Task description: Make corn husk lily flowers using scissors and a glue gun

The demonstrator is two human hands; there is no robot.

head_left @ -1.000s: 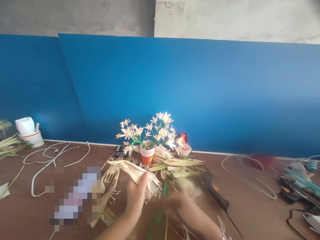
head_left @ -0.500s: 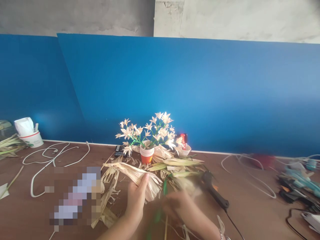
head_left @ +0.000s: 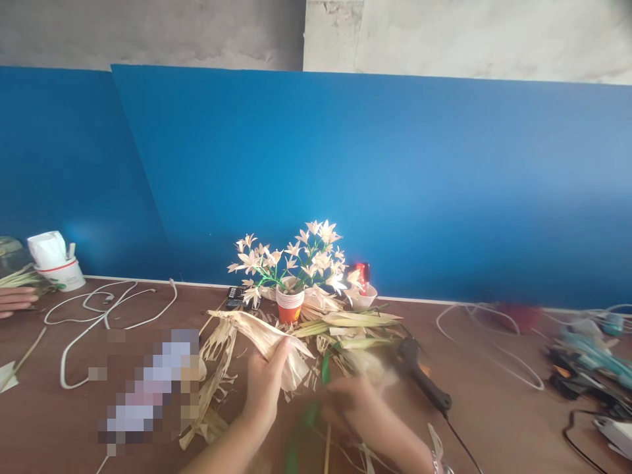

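Observation:
My left hand (head_left: 264,382) is closed on a pale dried corn husk (head_left: 251,332), its thumb on top and the wide end fanning out to the right. The husk's narrow end points up and left. My right hand (head_left: 350,405) is blurred and low over the table, and its fingers are too smeared to make out. A green strip (head_left: 324,368) shows just left of it. Behind both hands, white husk-like flowers (head_left: 320,260) on green stems stand in a stack of red and white paper cups (head_left: 290,306).
Loose husks (head_left: 212,375) and greenish leaves (head_left: 365,320) lie around my hands. A black corded tool (head_left: 427,382) is at the right, a white cable (head_left: 106,316) at the left. Another person's hand (head_left: 17,299) is by a white tub (head_left: 62,273). A blue panel (head_left: 345,164) stands behind.
My left hand and the husk have shifted slightly left. Another person's hand has come in at the left edge. My right hand stays in nearly the same place, blurred.

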